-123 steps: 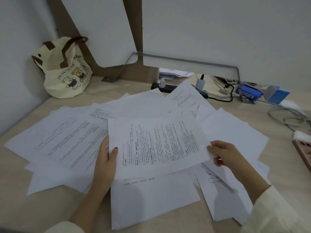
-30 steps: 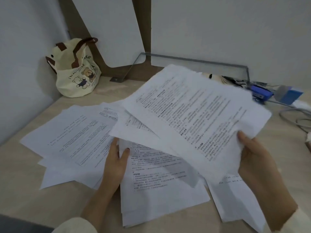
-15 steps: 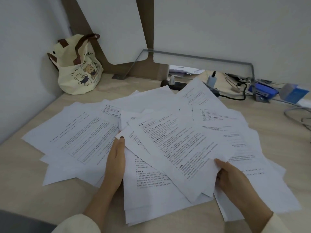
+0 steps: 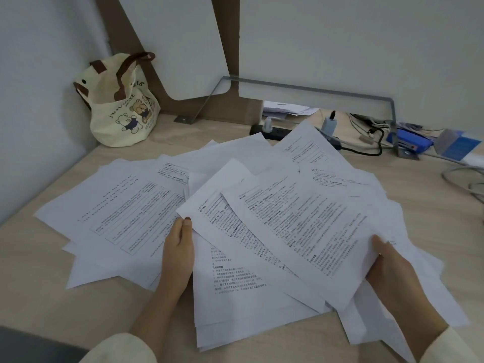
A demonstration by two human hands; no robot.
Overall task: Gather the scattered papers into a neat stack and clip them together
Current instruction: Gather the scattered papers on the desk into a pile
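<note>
Here, the papers [image 4: 125, 205] lay spread over the light wooden desk [image 4: 52, 297] in a loose fan, overlapping each other at many angles, from about 9 o'clock across the middle to 3 o'clock. They were printed sheets, not yet squared into one stack.

In the centre, a few top sheets [image 4: 296, 231] were held between both hands, turned so that their long side ran from 11 o'clock to 5 o'clock. The left hand [image 4: 178, 247], at 7 o'clock from the centre, pinched their near-left corner: the thumb lay on the paper and the fingers were close together at the edge. The right hand [image 4: 390, 268], at 4 o'clock, gripped their right edge with the thumb pressed on top; its other fingers were hidden under the paper, so I cannot tell how they lay. More sheets lay flat under the held ones, near the front edge at 6 o'clock.

At 10 o'clock, in the corner, a cream tote bag [image 4: 123, 111] with bear pictures stood against the wall. At 12 o'clock a black power strip [image 4: 272, 132] lay behind the papers. At 2 o'clock there was a blue device [image 4: 411, 142], and grey cables [image 4: 466, 179] curved at 3 o'clock.
</note>
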